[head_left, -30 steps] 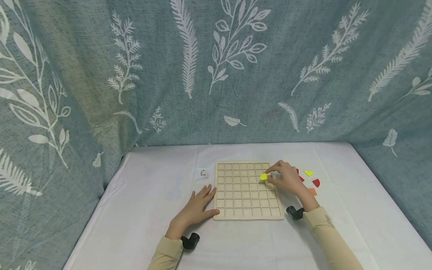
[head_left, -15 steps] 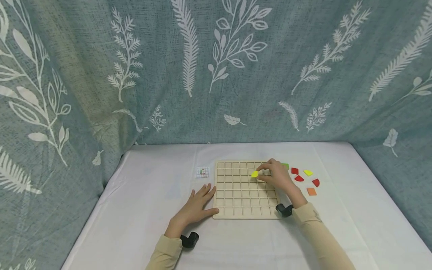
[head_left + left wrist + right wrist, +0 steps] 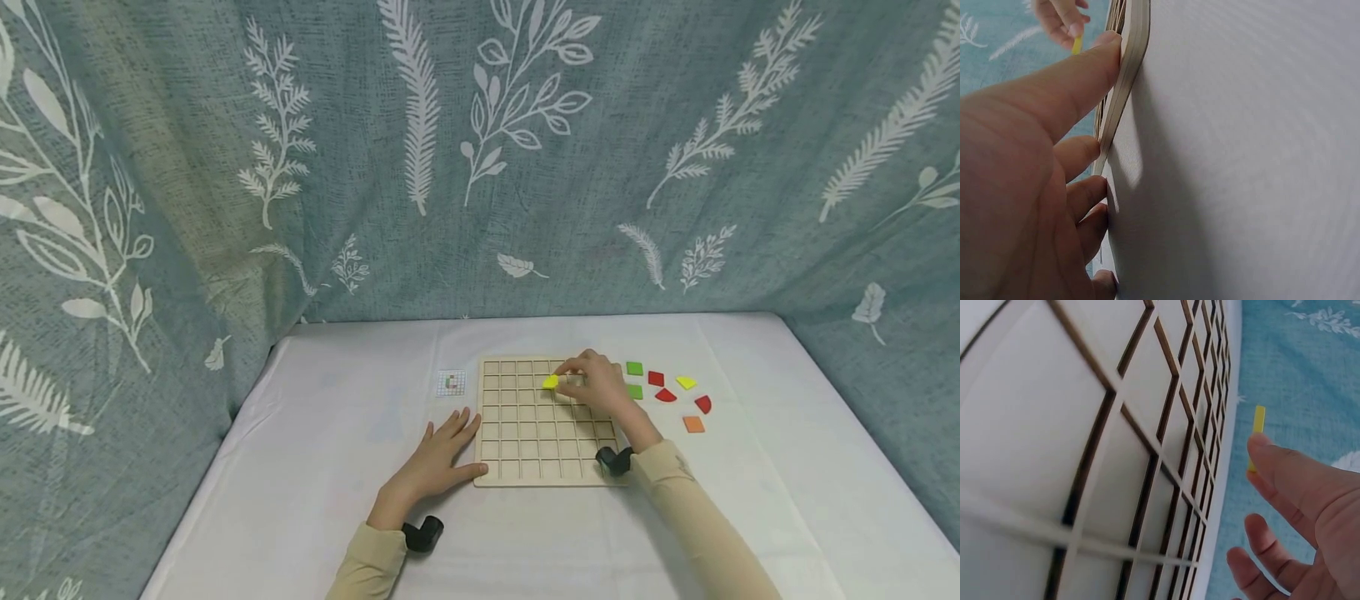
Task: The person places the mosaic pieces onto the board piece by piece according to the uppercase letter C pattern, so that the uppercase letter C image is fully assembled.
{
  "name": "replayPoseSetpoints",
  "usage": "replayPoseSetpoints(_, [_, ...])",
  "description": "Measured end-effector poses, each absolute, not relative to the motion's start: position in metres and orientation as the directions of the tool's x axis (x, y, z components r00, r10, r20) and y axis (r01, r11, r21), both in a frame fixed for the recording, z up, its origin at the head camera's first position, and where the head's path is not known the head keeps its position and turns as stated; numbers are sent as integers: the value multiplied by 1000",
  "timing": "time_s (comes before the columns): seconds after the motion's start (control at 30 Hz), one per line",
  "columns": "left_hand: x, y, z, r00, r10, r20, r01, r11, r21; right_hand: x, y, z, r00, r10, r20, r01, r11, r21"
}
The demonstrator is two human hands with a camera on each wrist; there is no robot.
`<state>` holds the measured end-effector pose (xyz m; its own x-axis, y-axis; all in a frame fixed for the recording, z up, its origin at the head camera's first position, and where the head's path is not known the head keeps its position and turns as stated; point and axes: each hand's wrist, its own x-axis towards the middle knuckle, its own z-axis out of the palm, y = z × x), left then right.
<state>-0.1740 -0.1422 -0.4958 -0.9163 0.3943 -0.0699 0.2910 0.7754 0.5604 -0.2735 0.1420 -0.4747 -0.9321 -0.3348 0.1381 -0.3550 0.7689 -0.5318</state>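
Note:
A square wooden grid board (image 3: 525, 479) with raised dividers lies on the white table. My right hand (image 3: 600, 385) pinches a flat yellow tile (image 3: 551, 382) between thumb and finger, above the board's upper middle cells. In the right wrist view the yellow tile (image 3: 1259, 419) appears edge-on, apart from the grid. My left hand (image 3: 435, 460) rests at the board's left edge, fingers spread, with the thumb (image 3: 1079, 81) touching the rim near the front corner. Part of the board's right side is hidden under my right hand and forearm.
Right of the board lie loose tiles: green squares (image 3: 634, 368), a red square (image 3: 656, 378), red quarter-rounds (image 3: 702, 404), a yellow tile (image 3: 686, 382) and an orange square (image 3: 693, 424). Left of it is a small printed grid card (image 3: 451, 383). A leaf-patterned curtain (image 3: 465, 167) hangs behind the table.
My right hand has moved left across the board with the yellow tile, uncovering the green tiles at the right. The left hand has stayed at the board's left edge.

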Motion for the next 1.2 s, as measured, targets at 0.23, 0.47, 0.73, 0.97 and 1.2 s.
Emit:
replayPoseSetpoints(0.23, [-172,-141,-491,-913,401,-73,291,766,573,-276,129,-474,-932,-341,124,-355,785,-507])
replayPoseSetpoints(0.47, [-171,-143,-490,-909,412,-70,301,762,574,-285,118,-478,-933,-338,124,-353,794,-495])
replayPoseSetpoints(0.73, [-173,-142,-492,-906,417,-69,308,763,568,-288,111,-481,-936,-342,82,-328,763,-557])
replayPoseSetpoints(0.97, [-173,-140,-494,-912,403,-73,294,767,570,-290,110,-485,-937,-339,85,-329,772,-544])
replayPoseSetpoints(1.2, [-173,-142,-495,-916,394,-77,286,774,565,-294,109,-487,-931,-354,85,-340,765,-547])
